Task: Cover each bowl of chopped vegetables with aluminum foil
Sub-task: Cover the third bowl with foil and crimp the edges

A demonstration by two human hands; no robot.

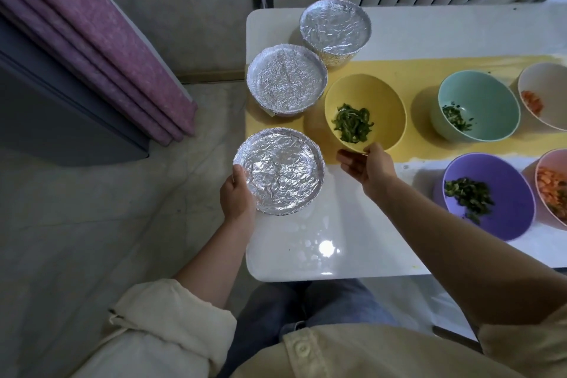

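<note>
Three foil-covered bowls stand along the table's left edge: a near one (279, 170), a middle one (287, 80) and a far one (336, 27). My left hand (237, 196) grips the near foil-covered bowl at its left rim, thumb on the foil. A yellow bowl (383, 101) with green pepper strips stands uncovered just right of them. My right hand (366, 166) touches the yellow bowl's near rim, fingers loosely spread. A teal bowl (491, 95) and a purple bowl (503, 218) hold chopped greens, uncovered.
A white bowl (549, 80) and a pink bowl (549, 163) with orange pieces sit at the right edge. A yellow runner (429, 67) crosses the white table (322, 252). The near foil-covered bowl overhangs the table's left edge. Purple curtain (92, 40) and floor lie to the left.
</note>
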